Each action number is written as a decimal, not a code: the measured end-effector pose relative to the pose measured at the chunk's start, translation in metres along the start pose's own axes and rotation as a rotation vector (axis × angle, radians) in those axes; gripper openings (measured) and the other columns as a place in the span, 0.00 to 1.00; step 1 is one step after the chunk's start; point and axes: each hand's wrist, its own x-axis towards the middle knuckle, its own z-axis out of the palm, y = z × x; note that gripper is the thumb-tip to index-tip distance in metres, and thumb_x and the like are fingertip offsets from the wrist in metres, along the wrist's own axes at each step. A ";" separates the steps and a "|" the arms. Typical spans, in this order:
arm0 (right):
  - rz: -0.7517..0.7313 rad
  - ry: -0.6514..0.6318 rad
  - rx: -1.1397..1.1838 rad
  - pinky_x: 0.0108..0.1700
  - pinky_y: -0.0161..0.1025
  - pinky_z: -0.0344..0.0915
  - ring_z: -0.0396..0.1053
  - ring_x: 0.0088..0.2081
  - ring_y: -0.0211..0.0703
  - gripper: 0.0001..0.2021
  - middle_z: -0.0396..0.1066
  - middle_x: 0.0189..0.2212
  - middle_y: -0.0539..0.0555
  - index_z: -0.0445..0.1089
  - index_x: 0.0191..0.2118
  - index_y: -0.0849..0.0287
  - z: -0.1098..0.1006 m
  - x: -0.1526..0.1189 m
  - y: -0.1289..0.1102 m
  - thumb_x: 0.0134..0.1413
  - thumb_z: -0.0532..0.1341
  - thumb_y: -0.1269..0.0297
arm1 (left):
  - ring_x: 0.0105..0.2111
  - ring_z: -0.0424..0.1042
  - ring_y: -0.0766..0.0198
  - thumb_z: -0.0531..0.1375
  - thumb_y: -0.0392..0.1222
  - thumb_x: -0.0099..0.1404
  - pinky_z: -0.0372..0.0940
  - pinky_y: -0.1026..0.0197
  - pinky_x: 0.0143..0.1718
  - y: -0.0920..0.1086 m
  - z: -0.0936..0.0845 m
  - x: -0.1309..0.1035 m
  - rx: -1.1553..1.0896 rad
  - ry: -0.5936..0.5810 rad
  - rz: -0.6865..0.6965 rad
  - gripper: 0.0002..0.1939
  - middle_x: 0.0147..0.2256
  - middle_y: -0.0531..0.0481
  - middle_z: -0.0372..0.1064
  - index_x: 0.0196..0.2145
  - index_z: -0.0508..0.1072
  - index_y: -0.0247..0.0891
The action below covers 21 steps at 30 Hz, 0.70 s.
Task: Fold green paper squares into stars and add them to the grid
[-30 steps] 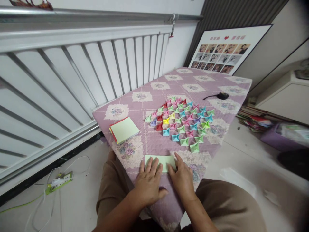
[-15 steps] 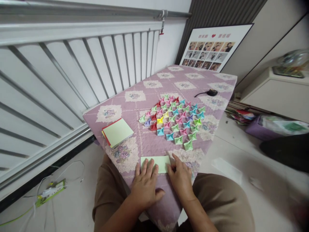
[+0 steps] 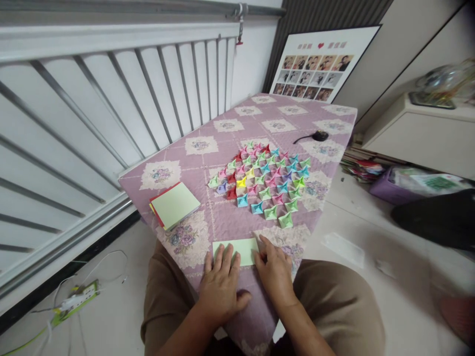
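Note:
A pale green sheet of paper (image 3: 245, 251), folded into a rectangle, lies near the front of the table. My left hand (image 3: 221, 284) rests flat on its left part, fingers spread. At the right end of the sheet is my right hand (image 3: 275, 269), its thumb at the edge and its index finger stretched past the upper right corner; the other fingers are curled. Beyond the sheet stand several folded paper pieces (image 3: 265, 180) in green, pink, blue, red, yellow and purple, set in rows. A stack of square coloured paper (image 3: 175, 204), pale green on top, lies at the left.
A floral purple cloth covers the table (image 3: 226, 225). A small black object with a thin tail (image 3: 319, 135) lies toward its far right. The white radiator (image 3: 100, 113) borders the left side, with a power strip (image 3: 76, 301) on the floor below. A framed photo board (image 3: 322, 64) leans behind.
The camera view has shifted slightly, so the scene appears a little further left and higher. Both hands keep nearly the same place on the green paper.

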 end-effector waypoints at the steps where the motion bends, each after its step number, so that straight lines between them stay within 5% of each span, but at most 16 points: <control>1: 0.003 0.001 -0.003 0.41 0.43 0.55 0.68 0.37 0.47 0.20 0.71 0.28 0.52 0.61 0.55 0.59 0.000 0.000 0.000 0.56 0.53 0.63 | 0.65 0.32 0.44 0.52 0.63 0.59 0.31 0.36 0.62 0.000 0.000 0.000 -0.006 0.004 0.001 0.44 0.67 0.44 0.30 0.66 0.43 0.42; 7: 0.028 -0.009 -0.012 0.40 0.42 0.54 0.67 0.38 0.46 0.20 0.72 0.30 0.52 0.62 0.55 0.58 -0.002 -0.001 -0.003 0.56 0.54 0.64 | 0.65 0.33 0.42 0.54 0.62 0.58 0.31 0.33 0.60 0.001 -0.004 0.000 -0.029 -0.002 0.008 0.39 0.67 0.45 0.30 0.64 0.47 0.54; 16: -0.033 0.066 0.067 0.43 0.45 0.59 0.67 0.41 0.48 0.16 0.72 0.36 0.57 0.65 0.51 0.61 -0.006 0.001 0.001 0.59 0.51 0.64 | 0.65 0.32 0.43 0.57 0.58 0.58 0.30 0.34 0.60 0.006 -0.014 0.000 -0.012 -0.066 -0.015 0.38 0.67 0.45 0.29 0.64 0.48 0.55; 21: -0.263 0.084 0.089 0.55 0.56 0.55 0.64 0.51 0.50 0.15 0.70 0.47 0.59 0.66 0.51 0.58 -0.014 -0.011 -0.015 0.59 0.52 0.66 | 0.65 0.31 0.43 0.55 0.58 0.59 0.29 0.35 0.61 0.008 -0.013 -0.001 -0.005 -0.070 0.000 0.37 0.67 0.45 0.29 0.64 0.49 0.51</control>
